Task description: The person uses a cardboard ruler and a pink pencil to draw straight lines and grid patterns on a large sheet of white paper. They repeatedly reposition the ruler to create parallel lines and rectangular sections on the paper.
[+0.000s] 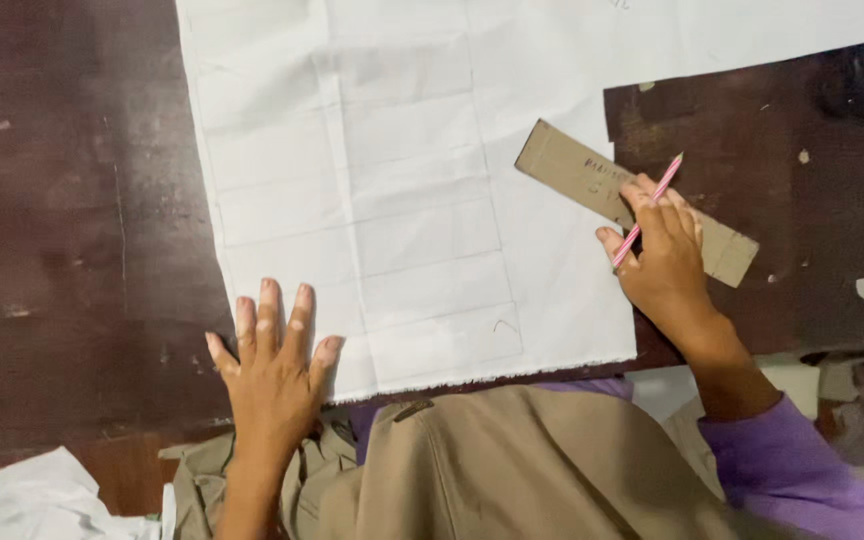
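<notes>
Left hand [270,365] flat on white cloth [402,180] | right hand [664,255] pinching pink pencil [649,208], fingertips on cardboard strip [592,178]

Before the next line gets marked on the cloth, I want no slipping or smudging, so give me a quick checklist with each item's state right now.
1. White fabric lies flat on the dark table: ok, only faint fold creases.
2. Left hand pins the fabric: ok, its spread fingertips press on the lower edge.
3. Right hand grips the pink pencil: ok, pinched between fingers.
4. Cardboard strip is held steady: ok, the right hand rests on it.
5. Strip lies squarely on the fabric: not ok, only its left end overlaps the cloth; the rest sits on bare table.
6. Pencil tip is sharp: cannot tell, it is hidden by the fingers.
</notes>
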